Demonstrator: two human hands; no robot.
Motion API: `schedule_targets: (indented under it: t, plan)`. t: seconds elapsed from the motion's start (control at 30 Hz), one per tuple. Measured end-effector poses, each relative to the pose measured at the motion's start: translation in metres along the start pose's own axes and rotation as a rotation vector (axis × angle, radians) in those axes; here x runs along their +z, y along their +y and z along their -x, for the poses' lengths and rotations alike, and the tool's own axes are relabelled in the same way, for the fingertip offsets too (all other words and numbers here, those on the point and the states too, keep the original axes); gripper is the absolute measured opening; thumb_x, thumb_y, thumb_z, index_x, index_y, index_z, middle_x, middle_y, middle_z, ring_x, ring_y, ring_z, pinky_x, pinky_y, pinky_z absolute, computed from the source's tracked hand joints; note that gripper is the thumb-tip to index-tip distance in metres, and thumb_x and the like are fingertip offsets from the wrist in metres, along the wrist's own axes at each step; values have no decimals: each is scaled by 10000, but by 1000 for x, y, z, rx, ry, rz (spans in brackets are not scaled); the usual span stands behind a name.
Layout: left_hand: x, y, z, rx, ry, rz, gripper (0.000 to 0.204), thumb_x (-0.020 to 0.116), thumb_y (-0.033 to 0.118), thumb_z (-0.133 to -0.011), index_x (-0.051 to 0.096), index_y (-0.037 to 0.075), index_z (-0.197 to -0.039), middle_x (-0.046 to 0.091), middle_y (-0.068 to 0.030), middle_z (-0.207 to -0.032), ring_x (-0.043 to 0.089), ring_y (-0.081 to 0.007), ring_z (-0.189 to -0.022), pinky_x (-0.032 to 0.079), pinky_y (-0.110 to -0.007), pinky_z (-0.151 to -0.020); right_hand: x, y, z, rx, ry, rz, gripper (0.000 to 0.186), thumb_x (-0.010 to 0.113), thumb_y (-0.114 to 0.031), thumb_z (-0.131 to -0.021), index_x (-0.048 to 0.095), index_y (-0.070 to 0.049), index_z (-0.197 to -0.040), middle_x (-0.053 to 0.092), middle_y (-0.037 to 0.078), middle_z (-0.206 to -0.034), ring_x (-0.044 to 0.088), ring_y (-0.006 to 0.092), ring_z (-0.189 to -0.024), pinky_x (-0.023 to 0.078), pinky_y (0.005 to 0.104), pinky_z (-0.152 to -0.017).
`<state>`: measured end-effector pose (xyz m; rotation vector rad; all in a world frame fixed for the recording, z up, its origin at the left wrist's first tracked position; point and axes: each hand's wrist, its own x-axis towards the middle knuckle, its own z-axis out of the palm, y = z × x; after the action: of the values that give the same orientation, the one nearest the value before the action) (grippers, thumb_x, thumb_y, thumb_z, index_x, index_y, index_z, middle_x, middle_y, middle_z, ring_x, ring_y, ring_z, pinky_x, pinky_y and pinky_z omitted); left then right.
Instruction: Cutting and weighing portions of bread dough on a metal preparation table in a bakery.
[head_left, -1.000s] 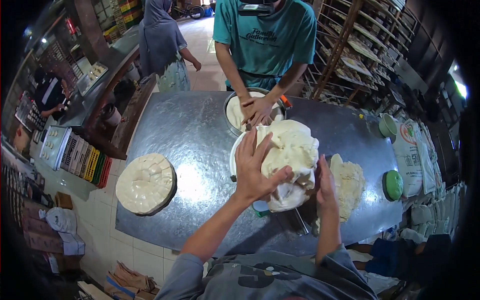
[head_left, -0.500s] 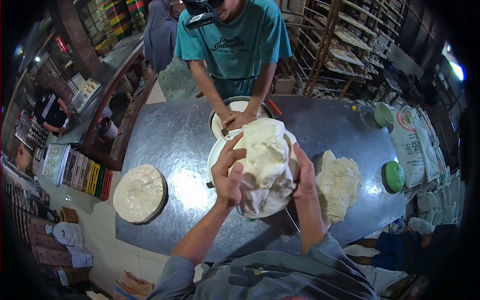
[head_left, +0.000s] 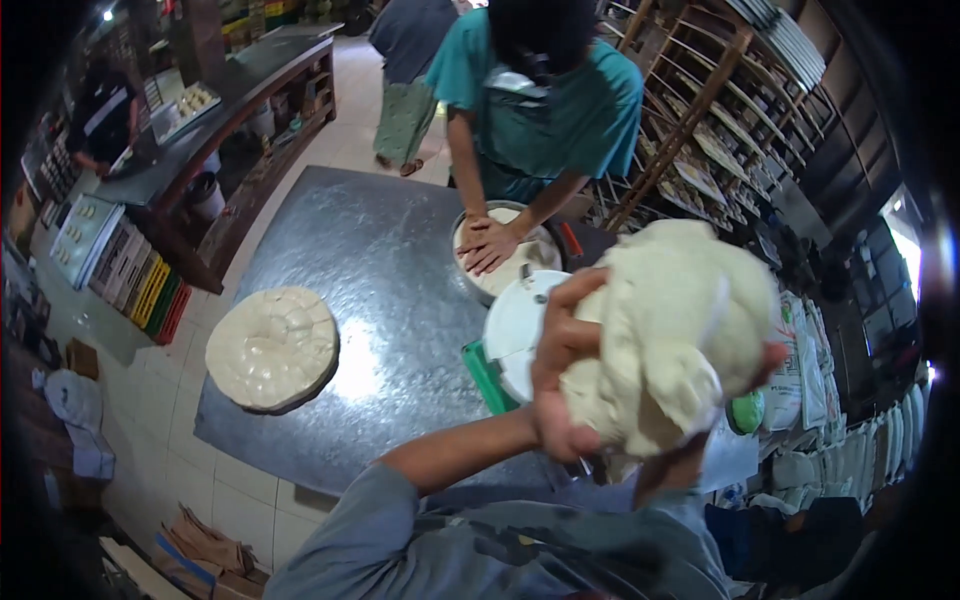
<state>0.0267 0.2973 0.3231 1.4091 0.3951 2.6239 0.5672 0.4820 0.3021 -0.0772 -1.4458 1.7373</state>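
Observation:
A big lump of pale dough [head_left: 670, 335] is held up above the right side of the table, between both my hands. My left hand [head_left: 570, 365] presses its left side with the fingers curled around it. Most of my right hand [head_left: 772, 364] is hidden behind the dough; only fingertips show at its right edge. Just left of my left hand is a round white plate [head_left: 522, 325], beside a green base [head_left: 487, 378]. Further left a flat round of dough [head_left: 272, 348], marked into pieces, lies on the metal table [head_left: 400, 230].
Across the table a person in a teal shirt [head_left: 560, 130] presses both hands on dough in a round pan [head_left: 472, 282]. A tray rack [head_left: 690, 130] stands behind. Stacked crates [head_left: 150, 290] are at the left, sacks [head_left: 850, 440] and a green bundle [head_left: 747, 412] at the right.
My hands have lifted the dough from over the white plate and moved it to the right. The view has shifted, and the rough dough mass at right is now hidden from sight.

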Motion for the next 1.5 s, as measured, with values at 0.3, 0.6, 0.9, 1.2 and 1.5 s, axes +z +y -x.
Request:
schedule_targets:
  t: [0.3,0.6,0.9,1.2,1.5]
  plan:
    - [-196,76,157,-437,11,-742,507,659,378,-808,576,-24,-1106,385,-246,-1374,384,-382,-1259,283,-499,-1050,560,157,-200,620,-1011,1054,451,690,-299,-844,509,19,-1109,628,238,-939,644,405,-867,507,449,-755]
    - [-374,308,247,-1088,118,-1314,139,636,122,-875,621,6,-950,618,-111,-829,595,-211,-741,485,-329,-693,574,517,61,266,-987,1347,458,577,-401,-899,553,-155,-1284,577,250,-1215,595,416,-1053,479,461,-876]
    - [-354,213,157,-809,-447,-1064,533,760,272,-770,549,15,-1186,543,-228,-1183,501,-385,-1117,404,-462,-949,539,465,-26,231,206,1324,209,647,-140,-857,626,-18,-1025,621,161,-970,588,358,-924,473,411,-815]
    - [-324,99,171,-728,-648,-1352,679,623,521,-814,536,29,-1274,467,-288,-1300,446,-426,-1194,317,-549,-1011,457,507,-36,352,27,1761,612,503,-489,-923,447,-97,-1390,438,204,-1386,397,397,-1275,312,500,-1059]
    - [-341,17,135,-1250,-646,-1439,708,550,648,-819,574,24,-1154,675,-260,-925,659,-426,-877,507,-496,-768,406,540,-95,673,229,1328,519,533,-566,-881,665,-113,-1096,639,122,-1137,574,320,-1068,436,453,-926]
